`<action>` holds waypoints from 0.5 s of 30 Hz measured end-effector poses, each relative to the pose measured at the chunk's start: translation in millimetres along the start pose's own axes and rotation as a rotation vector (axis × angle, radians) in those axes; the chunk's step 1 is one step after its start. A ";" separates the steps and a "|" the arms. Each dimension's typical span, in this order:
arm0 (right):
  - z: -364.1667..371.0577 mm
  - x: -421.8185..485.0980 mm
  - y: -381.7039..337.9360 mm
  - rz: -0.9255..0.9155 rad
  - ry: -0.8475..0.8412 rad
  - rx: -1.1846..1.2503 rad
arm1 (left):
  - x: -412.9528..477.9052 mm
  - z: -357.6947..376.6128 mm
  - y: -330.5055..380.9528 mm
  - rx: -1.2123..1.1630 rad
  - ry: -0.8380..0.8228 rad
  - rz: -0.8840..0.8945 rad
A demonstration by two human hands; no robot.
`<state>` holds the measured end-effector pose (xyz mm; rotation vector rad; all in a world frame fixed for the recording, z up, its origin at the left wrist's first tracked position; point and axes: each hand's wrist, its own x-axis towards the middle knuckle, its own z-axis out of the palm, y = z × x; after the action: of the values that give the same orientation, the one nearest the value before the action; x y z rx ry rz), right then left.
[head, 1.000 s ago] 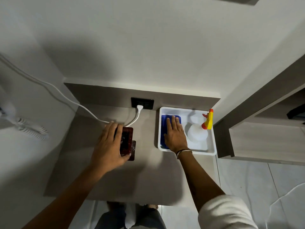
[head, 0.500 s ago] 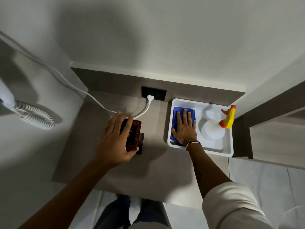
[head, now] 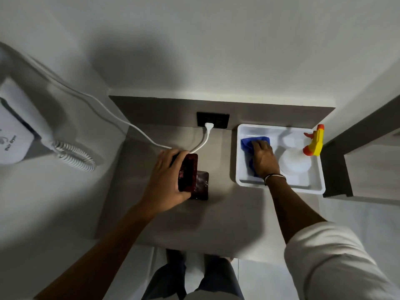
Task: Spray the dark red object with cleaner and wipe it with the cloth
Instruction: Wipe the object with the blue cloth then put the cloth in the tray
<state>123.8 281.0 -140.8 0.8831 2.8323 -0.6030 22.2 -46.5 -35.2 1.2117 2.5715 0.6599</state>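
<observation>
I saw the left hand (head: 165, 179) wrapped around the dark red object (head: 187, 176), tilted up off the counter (head: 227, 217) above a darker piece. The right hand (head: 263, 158) was closing on the blue cloth (head: 249, 146) in the white tray (head: 242, 180), beside the spray bottle (head: 295, 162).

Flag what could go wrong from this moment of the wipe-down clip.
1. The dark red object sits near the plugged-in white cable and wall socket; spray could reach them.
2. The right hand bunching the blue cloth in the white tray could bump the spray bottle.
</observation>
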 end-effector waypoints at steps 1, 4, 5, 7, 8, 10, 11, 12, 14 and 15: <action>-7.3 -2.8 -1.4 0.013 0.058 0.101 | -1.8 0.3 -3.2 -0.043 0.026 -0.004; -28.1 -37.0 -19.3 0.072 0.343 0.462 | -13.7 1.0 -12.9 -0.212 0.057 -0.047; -32.3 -53.8 -27.0 0.073 0.439 0.563 | -17.0 1.4 -16.1 -0.256 0.042 -0.062; -33.0 -89.7 -46.9 0.069 0.573 0.644 | -22.2 1.3 -23.6 -0.299 0.019 -0.065; -29.2 -110.8 -60.3 0.087 0.607 0.667 | -25.3 -0.2 -28.6 -0.314 0.007 -0.048; -16.3 -150.7 -91.9 0.130 0.629 0.747 | -28.1 -2.3 -37.3 -0.356 0.002 -0.025; -7.2 -167.1 -107.4 0.122 0.627 0.780 | -28.1 -3.6 -40.7 -0.367 -0.002 -0.024; 1.0 -179.7 -122.6 0.100 0.610 0.801 | -27.2 -4.9 -42.7 -0.366 -0.001 -0.026; 19.8 -197.5 -154.0 0.061 0.543 0.804 | -27.5 -9.6 -47.3 -0.341 0.006 -0.012; 28.1 -202.2 -169.7 0.030 0.489 0.793 | -27.7 -11.7 -49.5 -0.335 0.006 -0.001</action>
<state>194.0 36.7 -64.1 1.3206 2.9594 -1.7939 2.1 -99.1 -48.8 1.0967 2.3404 1.0435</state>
